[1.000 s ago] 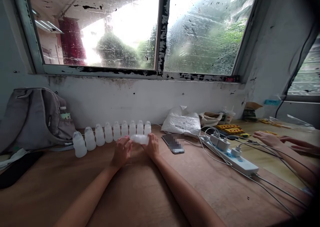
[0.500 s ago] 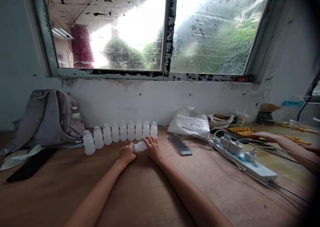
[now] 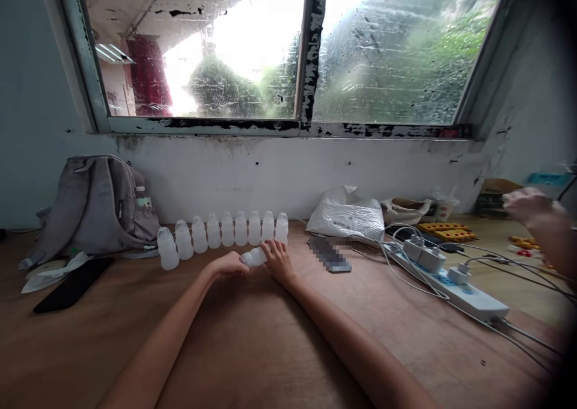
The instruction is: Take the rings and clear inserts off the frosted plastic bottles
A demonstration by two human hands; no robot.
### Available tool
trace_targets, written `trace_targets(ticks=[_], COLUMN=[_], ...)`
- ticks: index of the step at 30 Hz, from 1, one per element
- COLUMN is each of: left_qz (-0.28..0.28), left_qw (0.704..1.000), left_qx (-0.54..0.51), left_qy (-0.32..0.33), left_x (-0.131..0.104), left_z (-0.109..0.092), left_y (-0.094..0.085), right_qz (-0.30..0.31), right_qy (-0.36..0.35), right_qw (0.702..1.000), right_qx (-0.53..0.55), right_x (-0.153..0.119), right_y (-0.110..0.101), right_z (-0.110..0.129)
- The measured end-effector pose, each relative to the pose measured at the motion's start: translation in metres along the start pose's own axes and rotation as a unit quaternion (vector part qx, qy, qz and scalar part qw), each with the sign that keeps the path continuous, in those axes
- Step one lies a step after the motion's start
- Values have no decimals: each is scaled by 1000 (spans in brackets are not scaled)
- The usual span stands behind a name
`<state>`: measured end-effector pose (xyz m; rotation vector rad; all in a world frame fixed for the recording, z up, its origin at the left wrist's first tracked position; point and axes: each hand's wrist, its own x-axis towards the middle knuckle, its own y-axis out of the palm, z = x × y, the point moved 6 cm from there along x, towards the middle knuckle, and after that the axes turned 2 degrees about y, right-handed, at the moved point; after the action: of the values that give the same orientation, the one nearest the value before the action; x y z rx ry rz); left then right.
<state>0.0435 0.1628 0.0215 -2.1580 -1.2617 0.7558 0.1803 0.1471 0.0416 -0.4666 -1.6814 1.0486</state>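
A small frosted white bottle (image 3: 255,257) with a dome-shaped top lies on its side between my two hands, low over the table. My left hand (image 3: 229,264) is closed at its narrow top end, which points left. My right hand (image 3: 278,259) grips the wider base end from above, fingers curled over it. Behind them, several like bottles (image 3: 227,230) stand upright in a row, curving toward me at the left. The rightmost bottle (image 3: 282,227) stands just beyond my right fingers. What my left fingertips touch is partly hidden.
A grey backpack (image 3: 97,207) and a black phone (image 3: 74,284) are at left. To the right lie a blurred-out phone (image 3: 331,257), a white plastic package (image 3: 347,213) and a power strip (image 3: 469,298) with cables. Another person's hand (image 3: 534,207) is raised at far right, near yellow parts (image 3: 446,231).
My left hand has turned and flattened at the bottle's top end; the bottle stays between both hands. The other person's hand has lifted off the yellow parts. The view has shifted slightly.
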Motion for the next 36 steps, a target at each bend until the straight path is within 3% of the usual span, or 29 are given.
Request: trace_targets(ticks=[7, 10, 14, 19, 24, 27, 29, 32, 36], left_qz=[151, 177, 178, 115, -7, -137, -192, -199, -165], left_qw=[982, 974, 976, 993, 994, 961, 933, 926, 943], left_qx=[-117, -140, -127, -34, 110, 237, 303, 322, 288], left_qy=[6, 12, 13, 10, 17, 28, 24, 10, 29], left_x=[-15, -16, -10, -8, -30, -51, -64, -73, -72], left_z=[-3, -3, -2, -8, -9, -3, 3, 16, 23], left_y=[8, 14, 13, -3, -25, -47, -59, -65, -62], right_qz=[-71, -114, -123, -110, -64, -46, -47, -49, -27], right_qy=[-51, -55, -51, 15, 0, 51, 83, 118, 104], right_qw=[996, 992, 991, 994, 998, 998, 995, 991, 993], right_qx=[-24, -27, -27, -10, -1, -5, 4, 26, 41], right_x=[-1, -2, -1, -4, -3, -1, -1, -3, -5], right_y=[6, 7, 6, 3, 0, -2, -3, 0, 8], right_z=[1, -1, -3, -6, 5, -6, -18, -33, -31])
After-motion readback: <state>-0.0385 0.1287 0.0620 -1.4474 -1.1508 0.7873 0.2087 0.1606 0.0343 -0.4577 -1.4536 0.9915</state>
